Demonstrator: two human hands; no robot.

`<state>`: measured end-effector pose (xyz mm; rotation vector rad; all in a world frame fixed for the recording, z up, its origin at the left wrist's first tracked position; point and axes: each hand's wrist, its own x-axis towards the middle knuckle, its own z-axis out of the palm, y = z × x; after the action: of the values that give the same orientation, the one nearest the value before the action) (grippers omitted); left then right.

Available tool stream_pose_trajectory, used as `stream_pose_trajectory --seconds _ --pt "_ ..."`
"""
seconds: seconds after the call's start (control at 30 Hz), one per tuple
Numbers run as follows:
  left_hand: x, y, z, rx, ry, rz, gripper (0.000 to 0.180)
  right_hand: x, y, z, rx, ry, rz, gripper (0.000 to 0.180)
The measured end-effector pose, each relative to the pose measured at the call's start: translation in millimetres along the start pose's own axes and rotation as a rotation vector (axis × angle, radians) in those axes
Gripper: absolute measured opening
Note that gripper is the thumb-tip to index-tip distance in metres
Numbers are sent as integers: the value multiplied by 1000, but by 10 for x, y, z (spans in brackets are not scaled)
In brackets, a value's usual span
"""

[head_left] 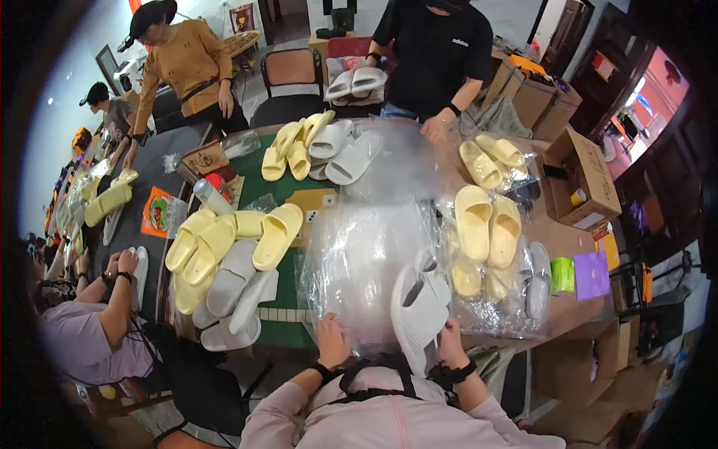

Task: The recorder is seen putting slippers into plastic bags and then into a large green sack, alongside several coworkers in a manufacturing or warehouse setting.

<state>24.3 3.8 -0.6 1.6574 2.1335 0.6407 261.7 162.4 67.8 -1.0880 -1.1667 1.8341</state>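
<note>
At the near edge of the table, my right hand (450, 346) grips a pair of grey slippers (419, 310), held upright with the toes toward me. My left hand (333, 343) is closed at the near left corner of a clear plastic bag (351, 262) and appears to pinch its edge. The bag lies flat on a stack of similar bags, and the slippers stand over its right side. Some of my right fingers are hidden behind the slippers.
Loose yellow slippers (200, 254) and grey slippers (233, 278) pile up on the left. Bagged yellow slippers (490, 228) lie on the right, near an open cardboard box (583, 179). Across the table stands a co-worker (434, 60) with grey slippers; others work at the left table.
</note>
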Motion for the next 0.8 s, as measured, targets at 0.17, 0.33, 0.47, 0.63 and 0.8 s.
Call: stream_pose_trajectory --seconds 0.17,0.33,0.47,0.63,0.8 --pt "281 300 -316 -19 413 -25 44 -20 -26 182 -45 -106 -26 28" --pt "421 152 20 319 -240 111 59 -16 -4 476 -106 -164 18 31" --pt "285 -55 159 602 -363 45 59 -41 46 563 -272 -66 43 25" --pt "73 -253 31 377 -40 134 43 -114 176 565 -137 29 27 27" --pt "62 -100 -285 332 267 121 29 -75 186 556 -106 94 -30 26"
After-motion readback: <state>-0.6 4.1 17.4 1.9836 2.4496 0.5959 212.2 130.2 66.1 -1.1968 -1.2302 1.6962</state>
